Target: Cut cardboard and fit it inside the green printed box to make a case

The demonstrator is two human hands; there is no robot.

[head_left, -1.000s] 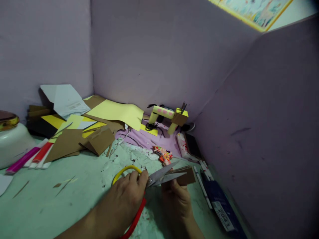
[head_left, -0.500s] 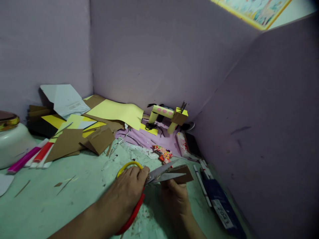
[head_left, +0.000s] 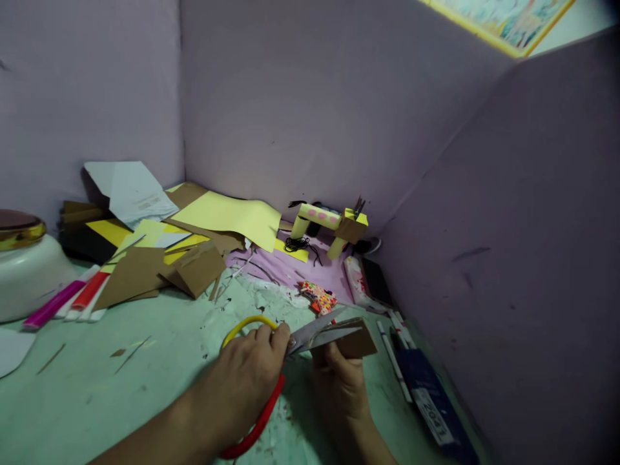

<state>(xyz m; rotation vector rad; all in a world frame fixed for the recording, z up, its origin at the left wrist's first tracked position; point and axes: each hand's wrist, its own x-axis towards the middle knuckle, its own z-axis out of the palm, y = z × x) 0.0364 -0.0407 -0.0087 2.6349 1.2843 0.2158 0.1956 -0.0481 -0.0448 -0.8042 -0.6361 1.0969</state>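
Note:
My left hand [head_left: 247,374] is closed around the handles of a pair of scissors [head_left: 310,336], one loop yellow and the other red. The partly spread blades point right, with their tips over a piece of brown cardboard [head_left: 361,342]. My right hand [head_left: 343,381] pinches that cardboard from below, thumb on the near face. The fingers behind it are hidden. Just beyond the blades lies a small floral-patterned piece [head_left: 317,297]. Farther back stands a yellow paper animal figure [head_left: 320,216] with pink spots and a brown cardboard head.
Brown cardboard scraps [head_left: 194,268] and a yellow sheet [head_left: 232,216] lie at the back left. Markers [head_left: 53,303] and a white rounded container [head_left: 29,278] are at far left. A blue packet [head_left: 431,400] with white pens rests by the right wall. Black string [head_left: 296,244] lies near the figure.
The scissor blades have come slightly closer together on the cardboard, and the handles have shifted a little. My right hand keeps its hold. The whole view has moved slightly.

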